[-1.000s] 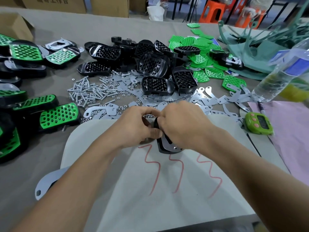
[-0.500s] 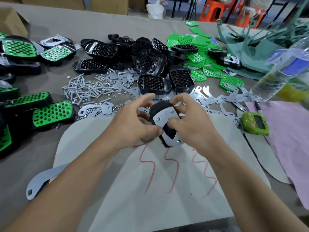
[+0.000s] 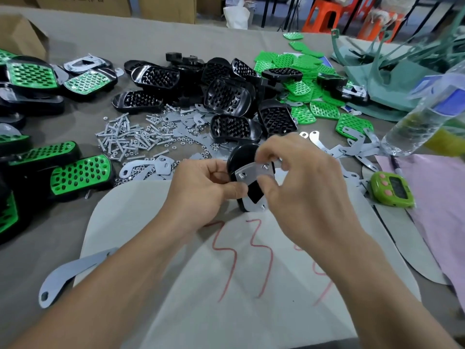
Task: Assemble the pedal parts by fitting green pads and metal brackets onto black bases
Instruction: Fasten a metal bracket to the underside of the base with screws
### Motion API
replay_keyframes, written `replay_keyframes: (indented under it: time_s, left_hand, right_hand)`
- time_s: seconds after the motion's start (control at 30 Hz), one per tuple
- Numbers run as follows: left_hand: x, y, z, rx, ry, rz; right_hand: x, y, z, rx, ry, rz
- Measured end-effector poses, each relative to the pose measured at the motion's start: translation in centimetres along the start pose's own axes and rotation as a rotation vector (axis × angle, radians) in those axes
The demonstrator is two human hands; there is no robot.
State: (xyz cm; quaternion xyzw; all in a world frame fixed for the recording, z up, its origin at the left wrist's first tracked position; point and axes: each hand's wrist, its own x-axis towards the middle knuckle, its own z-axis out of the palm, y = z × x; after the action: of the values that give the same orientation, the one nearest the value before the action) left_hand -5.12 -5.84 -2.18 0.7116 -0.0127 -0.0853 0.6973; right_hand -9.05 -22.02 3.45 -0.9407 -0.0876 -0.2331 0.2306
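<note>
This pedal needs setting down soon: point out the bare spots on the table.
Widest: the white sheet nearest you, around its red scrawl. Also grey cloth between the finished pedals and the long bracket, left. Crowded: screws, black bases, flat brackets and green pads across the middle.

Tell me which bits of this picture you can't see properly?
Head view:
The black base: far face hidden by the metal bracket, left hand and right hand.
The right hand's fingertips: motion-blurred, so any small part there is unclear.
The water bottle: blurred, cut by right edge.
The cardboard box print: cut by top edge.
</note>
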Motion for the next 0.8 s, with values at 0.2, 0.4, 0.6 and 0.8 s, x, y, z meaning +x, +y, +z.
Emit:
replay_keyframes:
  time_s: [0.2, 0.4, 0.6, 0.8]
  left_hand:
    - [-0.3, 0.3, 0.5, -0.003, 0.018, 0.047]
    - [-0.4, 0.4, 0.5, 0.01, 0.022, 0.053]
    - [-1.0, 0.5, 0.6, 0.003, 0.031, 0.061]
    - [-1.0, 0.5, 0.9, 0.055, 0.036, 0.136]
  right_hand:
    - [-1.1, -1.2, 0.9, -0.039, -0.066, -0.02]
    - [-2.4, -1.7, 1.9, 0.174, 0.089, 0.154]
    - [-4.2, -2.8, 3.1, 0.251, 0.081, 0.414]
    - [-4.3, -3.0, 3.1, 0.21, 0.13, 0.443]
